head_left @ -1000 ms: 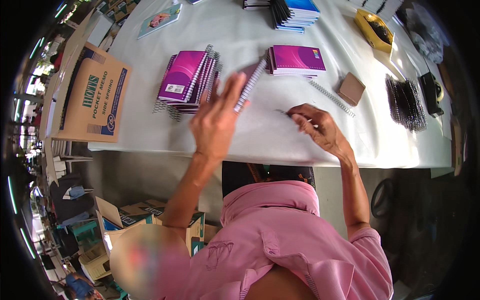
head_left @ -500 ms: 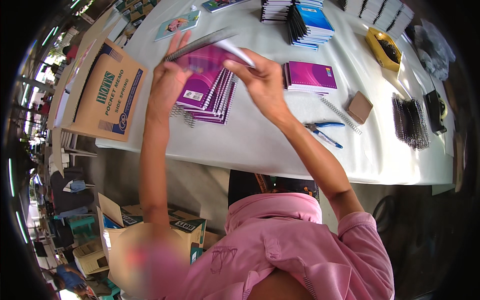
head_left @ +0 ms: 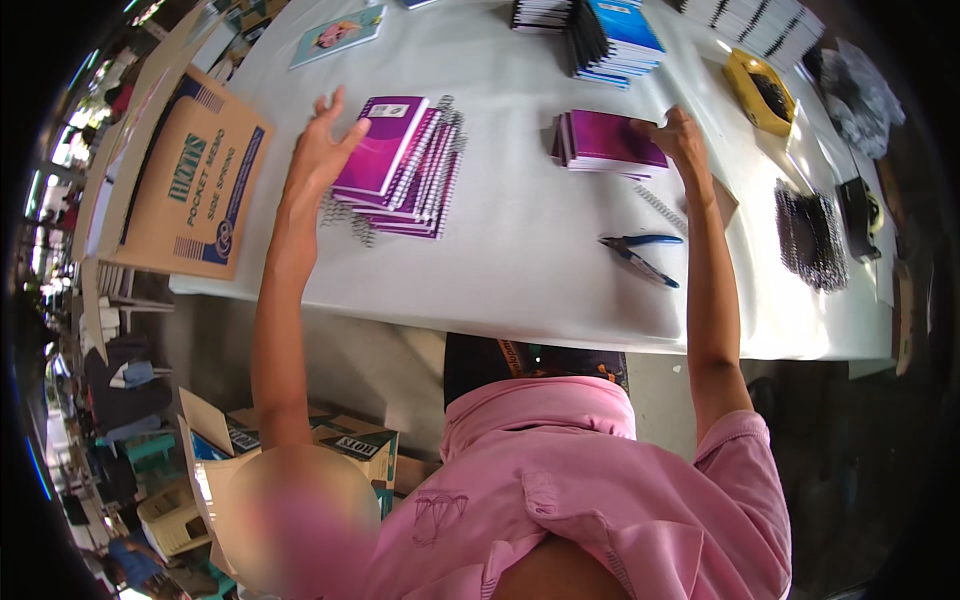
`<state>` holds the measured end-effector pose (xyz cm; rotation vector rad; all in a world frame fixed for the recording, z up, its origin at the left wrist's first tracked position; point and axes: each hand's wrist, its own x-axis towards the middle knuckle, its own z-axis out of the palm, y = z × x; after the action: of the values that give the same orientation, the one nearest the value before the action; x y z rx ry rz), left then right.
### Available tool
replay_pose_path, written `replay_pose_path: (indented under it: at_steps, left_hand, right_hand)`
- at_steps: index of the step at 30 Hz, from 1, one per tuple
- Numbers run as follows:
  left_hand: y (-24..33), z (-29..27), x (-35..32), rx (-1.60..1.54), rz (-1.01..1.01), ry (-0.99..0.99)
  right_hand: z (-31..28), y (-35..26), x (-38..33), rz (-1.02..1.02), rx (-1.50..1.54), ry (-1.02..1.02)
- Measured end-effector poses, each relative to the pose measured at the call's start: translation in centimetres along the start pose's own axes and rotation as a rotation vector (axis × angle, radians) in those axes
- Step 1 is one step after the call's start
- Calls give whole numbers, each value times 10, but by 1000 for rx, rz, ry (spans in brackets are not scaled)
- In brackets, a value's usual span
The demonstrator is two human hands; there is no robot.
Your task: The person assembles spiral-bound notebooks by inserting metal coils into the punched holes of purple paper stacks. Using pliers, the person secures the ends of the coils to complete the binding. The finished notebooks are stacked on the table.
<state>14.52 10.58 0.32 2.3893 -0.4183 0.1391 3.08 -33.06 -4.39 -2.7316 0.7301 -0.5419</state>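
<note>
My left hand (head_left: 325, 140) is open, fingers apart, just left of a stack of spiral-bound purple notebooks (head_left: 385, 145). Nothing is held in it. The top notebook lies with a white label at its far end, and more notebooks fan out beneath it with their wire coils to the right. My right hand (head_left: 683, 142) is closed at the right edge of a small pile of purple notebooks without coils (head_left: 605, 138), thumb over the top cover. Loose coils (head_left: 348, 222) stick out under the spiral-bound stack.
Blue-handled pliers (head_left: 645, 260), a loose wire coil (head_left: 660, 208) and a partly hidden brown block (head_left: 722, 205) lie near my right forearm. Farther right are a bundle of coils (head_left: 810, 235), a tape dispenser (head_left: 860, 215) and a yellow tray (head_left: 750, 90). A cardboard box (head_left: 195, 180) stands left.
The notebook held between both hands now rests on the spiral-bound stack, let go. My left hand has opened beside it; my right hand has moved right to the other purple pile.
</note>
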Motion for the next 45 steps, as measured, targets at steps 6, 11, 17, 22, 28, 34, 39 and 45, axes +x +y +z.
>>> replay_pose_path:
  at_steps: [6, 11, 17, 22, 28, 34, 39, 45]
  left_hand:
    - [68, 34, -21, -9, 396, 149]
    - [113, 71, -60, -166, 395, 44]
    - [145, 129, -125, -1225, 96, -95]
    - [145, 109, -139, -931, 12, -77]
    - [136, 54, -107, 50, 286, -865]
    - [113, 67, -110, 338, 389, -804]
    - [141, 71, -119, 298, 361, -624]
    - [128, 80, -122, 269, 405, -502]
  right_hand:
    - [-2, 35, 16, 218, 466, -268]
    - [-15, 26, -3, 187, 670, -83]
    - [-35, -84, -147, 536, 2034, -121]
    - [-10, -74, -184, 98, 1569, -256]
    - [-8, 42, -118, -211, -63, 129]
    - [-52, -5, -129, -420, 598, -159]
    - [-49, -38, -154, -421, 770, -324]
    - [-50, -38, -150, -380, 822, -478]
